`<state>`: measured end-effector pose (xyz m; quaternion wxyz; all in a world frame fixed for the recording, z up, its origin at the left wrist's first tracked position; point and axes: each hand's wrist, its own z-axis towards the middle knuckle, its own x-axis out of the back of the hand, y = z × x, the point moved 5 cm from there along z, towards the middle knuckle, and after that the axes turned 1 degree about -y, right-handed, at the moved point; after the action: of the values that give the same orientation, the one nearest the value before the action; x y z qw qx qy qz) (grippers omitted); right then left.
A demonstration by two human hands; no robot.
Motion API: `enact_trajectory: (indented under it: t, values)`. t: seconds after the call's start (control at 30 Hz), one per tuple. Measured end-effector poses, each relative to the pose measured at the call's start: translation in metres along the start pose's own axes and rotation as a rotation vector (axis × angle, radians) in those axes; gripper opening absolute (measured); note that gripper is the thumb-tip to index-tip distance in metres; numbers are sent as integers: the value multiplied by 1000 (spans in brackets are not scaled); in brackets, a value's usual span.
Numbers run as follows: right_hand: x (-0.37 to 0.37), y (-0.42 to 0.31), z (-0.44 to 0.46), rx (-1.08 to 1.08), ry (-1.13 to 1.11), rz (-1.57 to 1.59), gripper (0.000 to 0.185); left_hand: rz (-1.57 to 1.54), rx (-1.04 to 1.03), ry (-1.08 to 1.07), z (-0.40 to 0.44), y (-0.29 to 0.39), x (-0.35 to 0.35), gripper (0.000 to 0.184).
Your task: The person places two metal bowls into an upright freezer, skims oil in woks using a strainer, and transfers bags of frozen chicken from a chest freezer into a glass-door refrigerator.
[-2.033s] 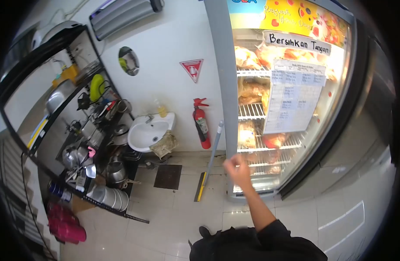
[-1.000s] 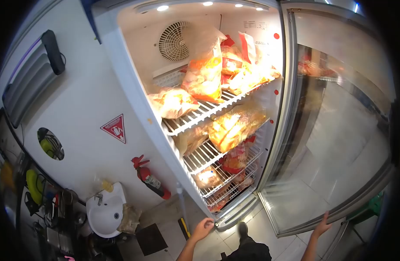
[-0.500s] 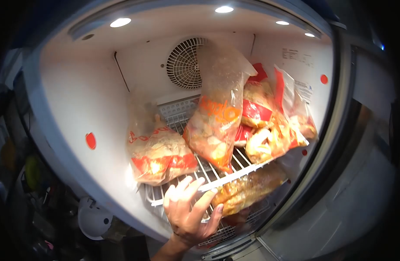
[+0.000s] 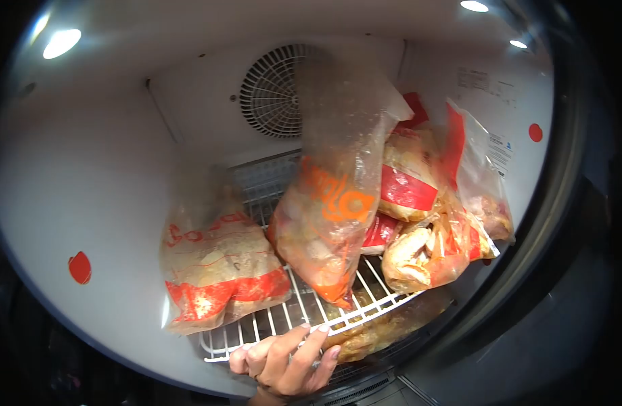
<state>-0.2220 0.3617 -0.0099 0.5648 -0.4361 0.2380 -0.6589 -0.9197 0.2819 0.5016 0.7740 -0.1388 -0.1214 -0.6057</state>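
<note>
My left hand (image 4: 287,363) is at the front edge of a white wire shelf (image 4: 314,298) inside a lit refrigerated cabinet. Its fingers are bent over the front rail, and the thumb sits lower, to the right. On the shelf's left side lies a clear bag of chicken with red print (image 4: 223,271). A taller, frosted bag with orange lettering (image 4: 331,223) leans in the middle. To the right, several red-and-clear packs of chicken (image 4: 426,254) are piled together. My right hand is out of the frame.
Below the shelf is another bag with yellowish-brown contents (image 4: 392,325). A round fan grille (image 4: 270,88) is set in the back wall. The cabinet's side wall (image 4: 60,203) curves close on the left, and the dark door frame (image 4: 561,169) borders the right.
The view has moved closer to the shelf. My left hand's fingers, spread before near the front rail, are now bent over it. The bags keep their places on the shelf.
</note>
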Motion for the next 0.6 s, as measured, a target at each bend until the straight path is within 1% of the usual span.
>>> enact_trajectory:
  t: [0.1, 0.13, 0.2, 0.23, 0.27, 0.3, 0.37, 0.43, 0.53, 0.6]
  values:
    - [-26, -16, -88, -74, -84, -90, 37, 46, -75, -45, 7, 3, 3, 25]
    - [-38, -26, -118, -92, -117, -97, 36, 39, -65, -41, 6, 2, 2, 26]
    - [-68, -57, -169, -85, -201, -39, 34, 37, -41, -27, 2, 2, 1, 27]
    - [-84, -88, -186, -64, -247, 43, 33, 36, -41, -15, 1, 2, 0, 27]
    - [-95, -132, -196, -41, -297, 156, 32, 39, -47, -8, 0, 2, 0, 28]
    - [-87, -228, -192, -35, -444, 416, 21, 42, -55, -3, 0, 1, 0, 29]
    - [-73, -341, -173, -117, -501, 583, 14, 25, -68, -26, 0, 1, 1, 31]
    - [-44, -426, -151, -1, -437, 825, 8, 14, -61, -48, -1, -1, 1, 31]
    - [7, -527, -128, 177, -310, 1204, 11, 18, -61, -36, 3, 2, 3, 34]
    - [39, -587, -117, 355, -313, 1400, 14, -4, -62, -42, 5, 3, 5, 34]
